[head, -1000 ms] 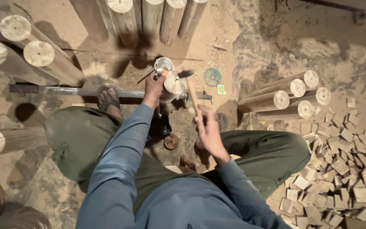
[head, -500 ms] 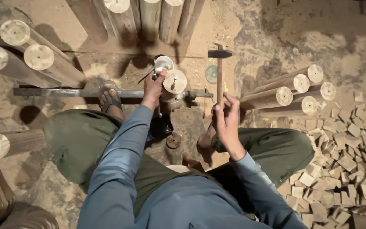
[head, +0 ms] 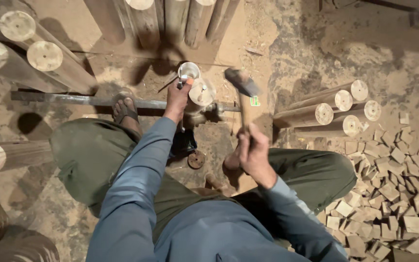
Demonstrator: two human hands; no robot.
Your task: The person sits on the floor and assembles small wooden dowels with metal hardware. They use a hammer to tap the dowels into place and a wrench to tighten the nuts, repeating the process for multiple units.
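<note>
right hand fingers closed round hammer handle, shaft pointing up and away | head raised just right of upright wooden peg | left hand nearer, fingers gripping the peg, by the foot on the floor

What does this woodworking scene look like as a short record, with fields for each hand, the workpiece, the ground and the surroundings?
left hand: left hand rests on the upright round wooden piece
right hand: right hand grips the hammer, its head raised and blurred
workpiece: stands over a long metal bar
ground: sandy, with a small dark disc
surroundings: wooden poles at right, pile of small wood blocks at lower right
</note>
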